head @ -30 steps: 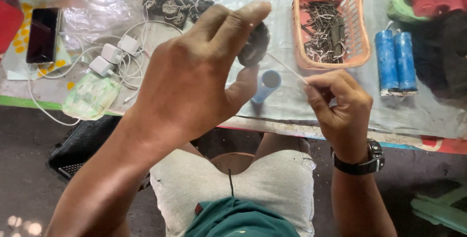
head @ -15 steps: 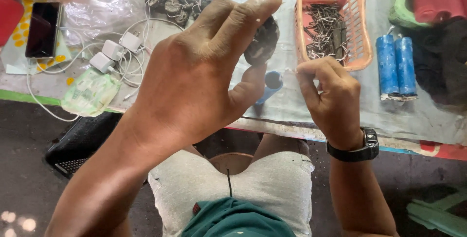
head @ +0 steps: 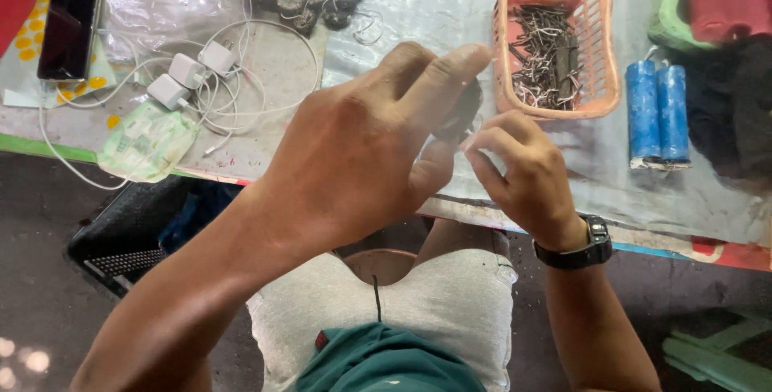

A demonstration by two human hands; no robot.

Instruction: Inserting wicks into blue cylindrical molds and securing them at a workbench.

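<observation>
Here the left hand (head: 362, 151) pinches a dark lump (head: 460, 112), orientation hidden.

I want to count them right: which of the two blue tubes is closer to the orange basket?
The left blue tube. It lies right beside the orange basket; the right blue tube lies on its far side.

Two blue cylinders (head: 658, 110), three chargers (head: 191, 78) (white), one phone (head: 68, 32).
</observation>
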